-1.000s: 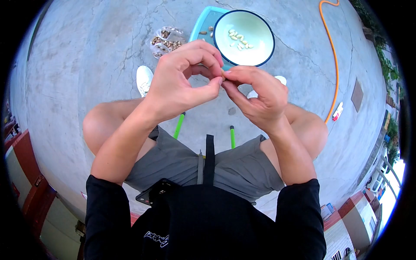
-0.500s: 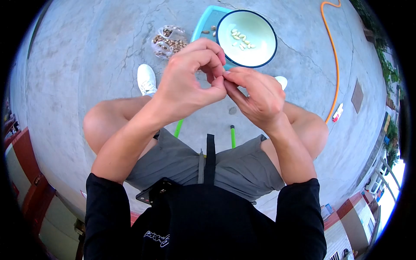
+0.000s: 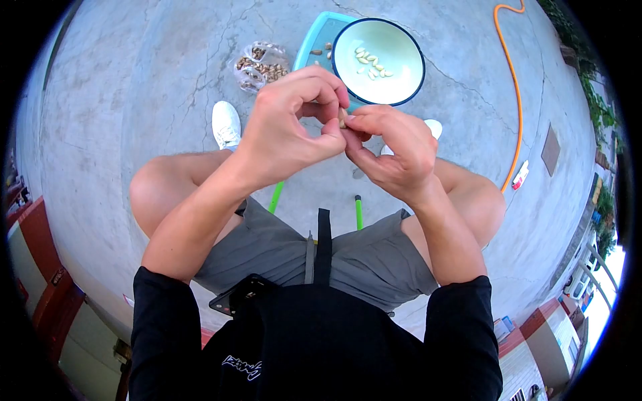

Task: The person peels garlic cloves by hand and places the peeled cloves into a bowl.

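My left hand (image 3: 291, 127) pinches a small tan clove-like piece (image 3: 342, 119) between thumb and fingers. My right hand (image 3: 399, 148) closes its thumb and fingertips on the same piece from the right. Beyond my hands, a white bowl (image 3: 401, 63) with a dark blue rim holds several pale peeled cloves (image 3: 373, 61). The bowl rests on a light blue surface (image 3: 309, 45), where a few brown pieces (image 3: 316, 52) lie left of the bowl. A clear plastic bag (image 3: 251, 79) with several brown unpeeled pieces is on the ground further left.
White shoes (image 3: 226, 124) stand on the cracked concrete ground (image 3: 160, 87), one on either side. An orange hose (image 3: 513, 87) runs along the right, near a red and white item (image 3: 521, 175). A dark phone (image 3: 244, 294) lies at my lap. Green legs (image 3: 359, 212) show below my hands.
The small piece shows more clearly between my fingertips than half a second ago. My left fingers have shifted slightly down, and my right fingers have changed their hold.
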{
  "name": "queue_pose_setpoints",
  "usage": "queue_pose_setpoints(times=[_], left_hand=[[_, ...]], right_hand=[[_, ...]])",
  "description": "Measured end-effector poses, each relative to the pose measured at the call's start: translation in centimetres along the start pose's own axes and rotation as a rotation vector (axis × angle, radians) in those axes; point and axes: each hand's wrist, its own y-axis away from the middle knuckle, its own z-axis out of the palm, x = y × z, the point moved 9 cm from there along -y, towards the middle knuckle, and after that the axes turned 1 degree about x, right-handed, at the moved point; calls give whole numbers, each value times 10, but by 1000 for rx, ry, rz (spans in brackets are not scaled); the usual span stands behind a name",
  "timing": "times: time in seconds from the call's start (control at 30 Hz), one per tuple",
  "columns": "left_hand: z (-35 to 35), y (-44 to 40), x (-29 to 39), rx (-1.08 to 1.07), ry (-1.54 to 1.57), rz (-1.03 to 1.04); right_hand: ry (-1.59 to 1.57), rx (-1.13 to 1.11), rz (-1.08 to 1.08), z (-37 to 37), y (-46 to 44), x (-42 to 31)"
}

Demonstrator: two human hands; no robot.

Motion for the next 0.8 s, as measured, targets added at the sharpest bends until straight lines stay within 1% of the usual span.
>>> queue_pose_setpoints(times=[0.07,0.1,0.17,0.2,0.23,0.27,0.33,0.47,0.53,0.57,0.6,0.63,0.67,0.8], left_hand=[[0,0,0,-7,42,-10],[-1,-1,-1,-5,101,-38],[-4,-2,-2,-4,158,-63],[-4,-3,-6,-3,249,-115],[-5,-3,-10,-2,341,-166],[-6,-3,-10,-3,340,-164],[-4,-3,-13,-33,452,-192],[-2,-3,-9,-27,489,-190],[0,-3,-7,-16,341,-212],[-1,-3,-8,-16,341,-213],[1,-1,-13,-51,298,-243],[4,1,-17,-85,254,-273],[4,2,-18,-85,254,-274],[2,2,-19,-48,263,-254]], right_hand=[[-143,13,132,-1,1,8],[-142,14,131,-3,1,7],[-266,20,281,-4,5,20],[-265,21,279,-5,5,21],[-330,34,307,-6,6,25],[-395,48,336,-6,6,28],[-397,55,339,-8,5,28],[-388,52,338,-9,1,25],[-326,42,303,-9,1,24],[-265,30,269,-8,1,21],[-265,30,269,-8,1,22],[-225,19,224,-8,0,18],[-185,7,179,-7,-1,14],[-174,26,174,-7,-2,13]])
